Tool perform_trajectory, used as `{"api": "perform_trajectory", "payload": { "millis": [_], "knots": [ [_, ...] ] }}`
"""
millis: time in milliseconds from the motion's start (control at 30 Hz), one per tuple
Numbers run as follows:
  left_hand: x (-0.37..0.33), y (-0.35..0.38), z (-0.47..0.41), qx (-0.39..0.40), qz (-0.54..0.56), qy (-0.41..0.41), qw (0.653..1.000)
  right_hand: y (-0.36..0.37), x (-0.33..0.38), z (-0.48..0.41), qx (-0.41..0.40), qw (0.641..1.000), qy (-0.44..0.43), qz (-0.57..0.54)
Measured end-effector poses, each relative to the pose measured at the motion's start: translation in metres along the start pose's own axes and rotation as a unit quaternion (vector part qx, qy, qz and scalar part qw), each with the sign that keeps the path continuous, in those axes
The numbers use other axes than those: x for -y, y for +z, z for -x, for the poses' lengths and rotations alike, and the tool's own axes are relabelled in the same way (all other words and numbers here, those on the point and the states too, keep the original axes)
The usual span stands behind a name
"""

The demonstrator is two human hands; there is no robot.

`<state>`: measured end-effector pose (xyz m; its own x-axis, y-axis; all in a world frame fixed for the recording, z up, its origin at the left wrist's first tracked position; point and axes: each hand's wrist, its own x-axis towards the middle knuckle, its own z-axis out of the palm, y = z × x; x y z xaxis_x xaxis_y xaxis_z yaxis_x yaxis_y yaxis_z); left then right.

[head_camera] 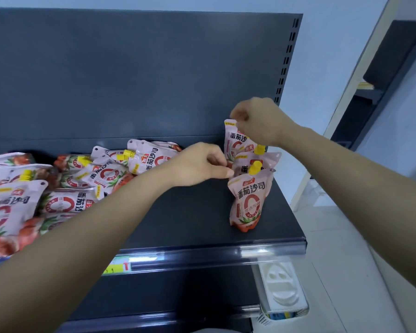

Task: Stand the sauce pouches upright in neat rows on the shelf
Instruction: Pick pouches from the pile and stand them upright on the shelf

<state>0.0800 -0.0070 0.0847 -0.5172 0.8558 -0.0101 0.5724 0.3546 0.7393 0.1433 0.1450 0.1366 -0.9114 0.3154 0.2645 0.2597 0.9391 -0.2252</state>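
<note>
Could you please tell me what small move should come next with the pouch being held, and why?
Probably set the back pouch squarely down behind the middle pouch and release: the right hand pinches its top, the left hand is at its side, and it looks nearly in line.

Single view: a wide-angle head cam, close in front of the dark shelf (190, 212), looking forward and down onto it, with the back panel (130, 68) filling the upper frame. Both forearms enter from the bottom corners, and the left hand (199, 164) and right hand (257, 121) sit centre-right at the standing pouches (247, 198). The aim is off toward the shelf's right end, with the floor (346, 272) showing beyond it.
</note>
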Motion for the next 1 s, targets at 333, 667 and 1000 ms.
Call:
{"api": "perform_trajectory", "payload": {
  "millis": [333, 667, 1000],
  "knots": [
    [0.039, -0.089, 0.063, -0.213, -0.284, -0.010, 0.935, 0.016, 0.083, -0.022, 0.027, 0.988, -0.104, 0.113],
    [0.091, -0.118, 0.105, -0.290, -0.444, 0.012, 0.848, 0.057, 0.145, -0.051, 0.020, 0.975, -0.179, 0.132],
    [0.120, -0.113, 0.100, -0.265, -0.462, -0.040, 0.845, 0.123, 0.153, -0.114, 0.161, 0.941, -0.252, 0.162]
  ]
}}
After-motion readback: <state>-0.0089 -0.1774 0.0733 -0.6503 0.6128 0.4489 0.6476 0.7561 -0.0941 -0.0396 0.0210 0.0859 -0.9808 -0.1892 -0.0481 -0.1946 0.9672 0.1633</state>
